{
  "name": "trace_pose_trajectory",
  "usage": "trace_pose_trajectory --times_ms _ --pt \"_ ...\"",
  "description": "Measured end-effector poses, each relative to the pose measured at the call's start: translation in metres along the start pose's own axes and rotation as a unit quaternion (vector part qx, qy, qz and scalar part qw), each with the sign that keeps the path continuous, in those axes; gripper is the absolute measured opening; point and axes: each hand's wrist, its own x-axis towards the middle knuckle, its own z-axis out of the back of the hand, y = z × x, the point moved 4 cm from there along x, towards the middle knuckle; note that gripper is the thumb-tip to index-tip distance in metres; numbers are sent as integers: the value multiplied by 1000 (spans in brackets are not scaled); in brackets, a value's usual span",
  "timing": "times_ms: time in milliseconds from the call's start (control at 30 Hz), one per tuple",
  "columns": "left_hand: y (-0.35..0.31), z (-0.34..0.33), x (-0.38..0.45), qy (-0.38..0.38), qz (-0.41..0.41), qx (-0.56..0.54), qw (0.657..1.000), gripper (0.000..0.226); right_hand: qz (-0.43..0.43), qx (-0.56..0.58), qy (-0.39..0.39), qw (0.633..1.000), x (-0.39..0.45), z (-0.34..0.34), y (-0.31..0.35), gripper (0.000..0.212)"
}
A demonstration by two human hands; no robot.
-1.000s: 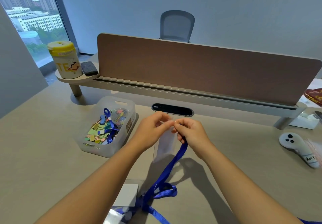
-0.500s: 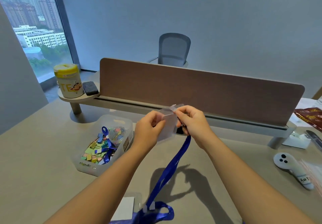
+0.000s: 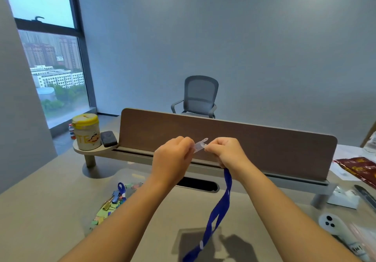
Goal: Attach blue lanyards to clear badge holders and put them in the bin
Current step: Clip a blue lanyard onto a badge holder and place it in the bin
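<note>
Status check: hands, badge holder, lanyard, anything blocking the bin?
Left hand and right hand both pinch the clear badge holder. Blue lanyard hangs from right hand. Bin unobstructed.

Two hands are raised at the centre: left hand (image 3: 173, 158), right hand (image 3: 227, 151). One clear badge holder (image 3: 200, 145) sits between them; one blue lanyard (image 3: 220, 204) hangs toward six o'clock. One bin (image 3: 122, 178) at eight o'clock, one yellow-lidded canister (image 3: 86, 132) at ten, one office chair (image 3: 198, 96) at twelve.

Yellow-lidded canister (image 3: 86, 131) beside black pad (image 3: 108, 138), brown divider (image 3: 254, 141), grey chair (image 3: 198, 96)
</note>
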Motion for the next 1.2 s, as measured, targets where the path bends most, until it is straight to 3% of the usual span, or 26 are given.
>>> trace_pose_trajectory --times_ms 267,567,667,900,1067,1200 --pt "-2 4 0 -4 -82 79 994 12 26 -113 17 993 2 1 0 20" --pt "8 -7 -8 47 40 -7 998 9 12 -28 -13 999 -1 0 -19 12" --pt "14 -18 -15 68 110 -24 991 8 -14 31 -10 999 4 0 -23 22" --pt "28 -33 -38 99 196 -40 975 6 69 67 -36 995 7 7 -21 34" --pt "31 -53 -84 124 219 -45 967 5 -15 72 -15 997 -12 -14 -93 39" --pt "29 -72 -133 147 216 -58 963 3 -79 72 -25 994 -36 -32 -151 22"
